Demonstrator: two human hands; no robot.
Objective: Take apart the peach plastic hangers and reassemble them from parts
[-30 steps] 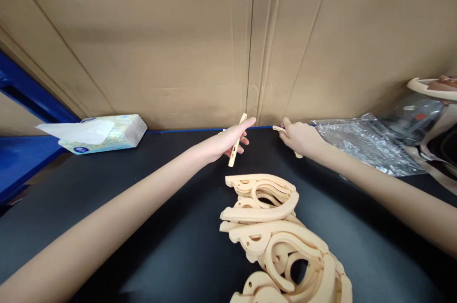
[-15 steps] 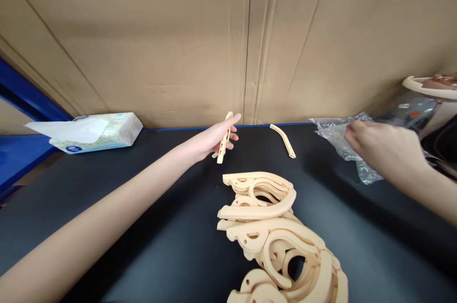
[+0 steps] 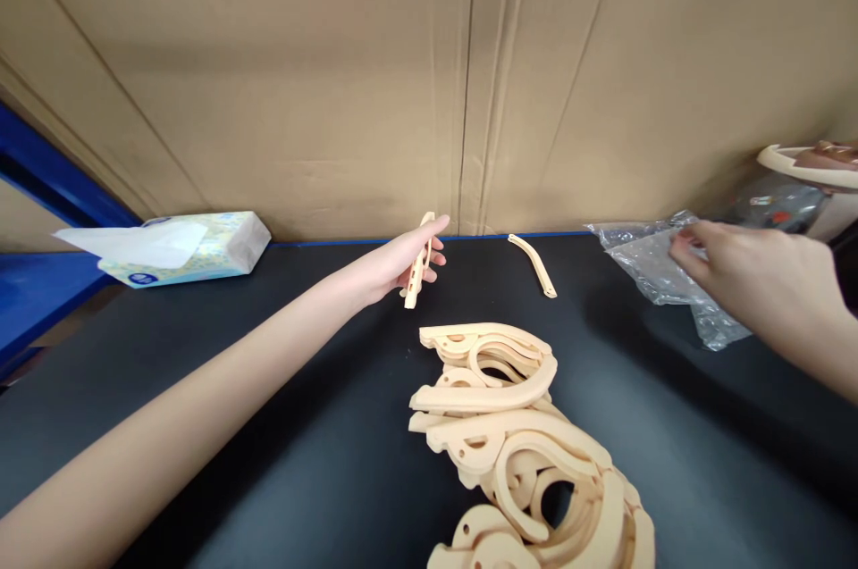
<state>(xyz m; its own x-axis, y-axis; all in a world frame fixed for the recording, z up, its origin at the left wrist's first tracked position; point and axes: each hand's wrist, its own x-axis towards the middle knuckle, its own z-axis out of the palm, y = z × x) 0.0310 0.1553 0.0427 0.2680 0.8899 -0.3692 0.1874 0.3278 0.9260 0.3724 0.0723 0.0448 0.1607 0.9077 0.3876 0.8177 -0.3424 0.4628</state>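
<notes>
My left hand (image 3: 406, 265) is closed around a beige plastic piece with slots along its edge (image 3: 415, 272), held upright near the cardboard; it looks like a folding hanger part. My right hand (image 3: 757, 274) is over a clear plastic bag (image 3: 650, 261), its thumb and fingers pinched at the film. Between the hands, a single curved beige hanger arm (image 3: 534, 265) lies on the black table. Nearer to me is a pile of beige folding hangers (image 3: 489, 422), stacked on one another.
A tissue pack (image 3: 234, 247) with one tissue pulled out sits at the back left. Cardboard (image 3: 335, 87) stands along the table's far edge. At the far right are a beige curved rim (image 3: 794, 160) and more clear plastic. A blue frame (image 3: 60, 167) borders the left side.
My right hand has shifted a little to the right, and the plastic bag has moved with it. My left hand and its beige piece have barely moved.
</notes>
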